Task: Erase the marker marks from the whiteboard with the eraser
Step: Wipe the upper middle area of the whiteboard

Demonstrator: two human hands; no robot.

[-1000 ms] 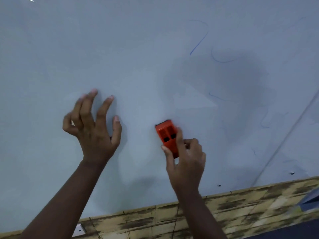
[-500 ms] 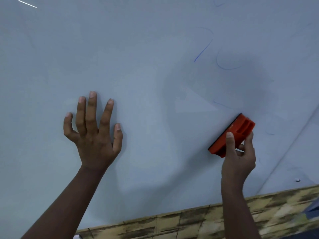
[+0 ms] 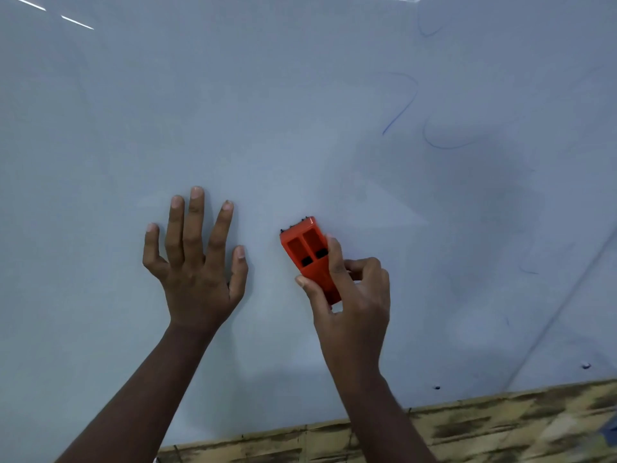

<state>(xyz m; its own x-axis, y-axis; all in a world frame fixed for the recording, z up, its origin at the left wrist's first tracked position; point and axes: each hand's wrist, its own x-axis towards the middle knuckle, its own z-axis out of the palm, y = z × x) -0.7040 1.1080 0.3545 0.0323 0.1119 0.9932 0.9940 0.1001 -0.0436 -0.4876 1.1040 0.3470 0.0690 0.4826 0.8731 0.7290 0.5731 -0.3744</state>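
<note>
The whiteboard (image 3: 300, 95) fills almost the whole view. My right hand (image 3: 350, 295) grips an orange eraser (image 3: 305, 252) by its lower end and holds it against the board near the middle, its upper end tilted slightly left. My left hand (image 3: 197, 259) presses flat on the board just left of the eraser, fingers straight and spread. Thin blue marker marks (image 3: 400, 108) curve across the board's upper right, with another stroke (image 3: 444, 145) beside them and small faint traces (image 3: 529, 271) lower right.
Below the board's bottom edge runs a yellow-brown brick-patterned wall strip (image 3: 467, 426). Two small dark dots (image 3: 437, 387) sit near the board's lower right. A grey smudge (image 3: 494, 212) shades the board's right part.
My right hand has swept the eraser back from the right side of the board to its middle, next to my left hand. My left hand has stayed flat on the board.
</note>
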